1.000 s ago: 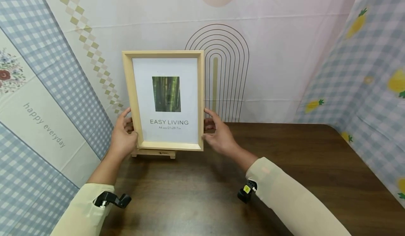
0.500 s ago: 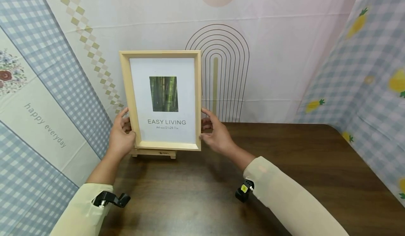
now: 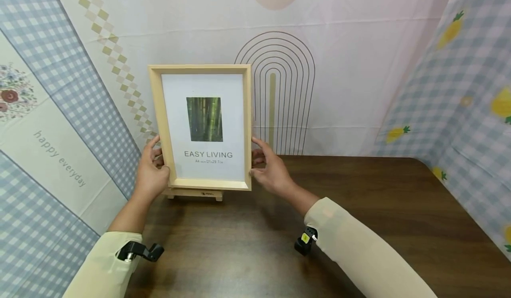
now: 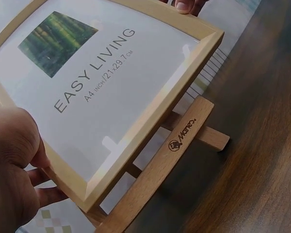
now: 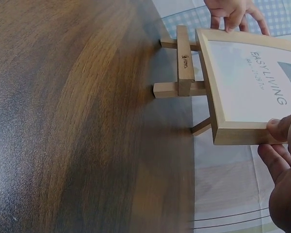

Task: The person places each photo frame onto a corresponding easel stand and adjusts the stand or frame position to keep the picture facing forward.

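A pale wooden picture frame (image 3: 206, 184) stands upright in the head view, with a bamboo picture and the words "EASY LIVING" inside. My left hand (image 3: 151, 174) grips its lower left side, thumb at the front edge and fingers behind. On the opposite side my right hand (image 3: 273, 169) pinches the lower right edge between thumb and fingers. Behind and below is a small wooden easel (image 4: 160, 167), mostly hidden by the frame in the head view. Both wrist views show a gap between the frame's bottom edge and the easel's ledge (image 5: 185, 58).
The easel's feet stand on a dark brown wooden table (image 3: 359, 209), towards its back left. A white patterned cloth (image 3: 347, 80) hangs close behind. Blue checked cloths (image 3: 60, 54) hang at the left and right sides.
Both hands have shifted the picture frame a little to the left over the easel. The easel has stayed in place, and the grip of both hands looks the same.
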The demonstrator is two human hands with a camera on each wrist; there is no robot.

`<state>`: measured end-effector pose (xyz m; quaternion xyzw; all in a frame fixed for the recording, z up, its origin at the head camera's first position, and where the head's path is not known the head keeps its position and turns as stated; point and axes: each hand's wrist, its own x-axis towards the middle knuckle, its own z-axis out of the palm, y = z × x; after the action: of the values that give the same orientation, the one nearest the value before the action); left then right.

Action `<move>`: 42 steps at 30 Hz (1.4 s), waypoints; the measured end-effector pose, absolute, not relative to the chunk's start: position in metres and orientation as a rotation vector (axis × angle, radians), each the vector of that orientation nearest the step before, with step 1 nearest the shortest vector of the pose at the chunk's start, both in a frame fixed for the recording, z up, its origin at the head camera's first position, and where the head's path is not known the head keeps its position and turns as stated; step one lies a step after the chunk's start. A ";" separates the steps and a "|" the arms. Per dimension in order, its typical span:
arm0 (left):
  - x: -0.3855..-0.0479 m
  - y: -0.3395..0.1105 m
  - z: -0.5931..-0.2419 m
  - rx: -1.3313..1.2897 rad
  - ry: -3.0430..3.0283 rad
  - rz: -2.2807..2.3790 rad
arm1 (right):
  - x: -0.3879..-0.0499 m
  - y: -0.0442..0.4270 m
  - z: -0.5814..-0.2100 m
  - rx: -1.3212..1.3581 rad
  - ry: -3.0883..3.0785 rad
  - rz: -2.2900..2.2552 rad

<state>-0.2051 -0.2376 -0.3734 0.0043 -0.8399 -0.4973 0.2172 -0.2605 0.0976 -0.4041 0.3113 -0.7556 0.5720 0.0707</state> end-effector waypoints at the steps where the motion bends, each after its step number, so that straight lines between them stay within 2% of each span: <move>1: -0.205 -0.238 -0.374 0.021 -2.331 -1.370 | -0.261 0.097 -0.404 0.938 -2.275 1.718; 42: -0.207 -0.259 -0.377 0.133 -2.300 -1.337 | -0.261 0.068 -0.404 0.943 -2.277 1.691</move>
<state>-0.2069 -0.2588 -0.3769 0.0484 -0.8390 -0.4875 0.2367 -0.2614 0.0684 -0.4038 0.3146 -0.7596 0.5642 0.0760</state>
